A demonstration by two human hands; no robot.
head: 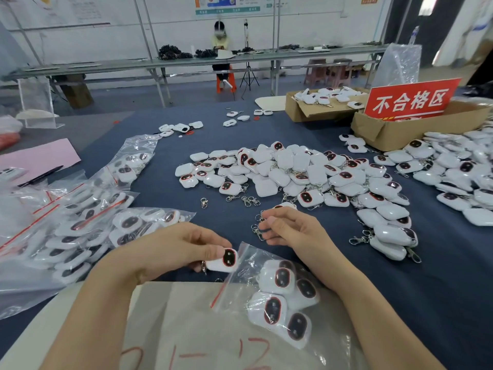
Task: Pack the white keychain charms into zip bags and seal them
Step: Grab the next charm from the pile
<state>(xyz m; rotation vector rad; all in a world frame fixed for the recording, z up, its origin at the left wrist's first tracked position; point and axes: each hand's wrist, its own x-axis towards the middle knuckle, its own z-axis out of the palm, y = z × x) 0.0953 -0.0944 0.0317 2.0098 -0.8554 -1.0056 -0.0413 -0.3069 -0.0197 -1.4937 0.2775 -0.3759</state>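
Observation:
My left hand (184, 248) grips one white keychain charm (225, 260) with a dark red-rimmed face, right at the mouth of a clear zip bag (241, 268). That bag lies on the table's near edge and holds several charms (285, 297). My right hand (290, 228) is a little farther out, fingers closed on a white charm (284, 205) and its metal clasp (257, 229). A large heap of loose charms (306, 174) spreads across the dark blue cloth beyond both hands.
Filled zip bags (80, 222) pile up at the left. Two cardboard boxes (386, 132) with a red sign (410, 98) stand at the back right, beside more charms (458, 172). A paper sheet (186, 329) lies near me. A seated person (221, 49) works at a far bench.

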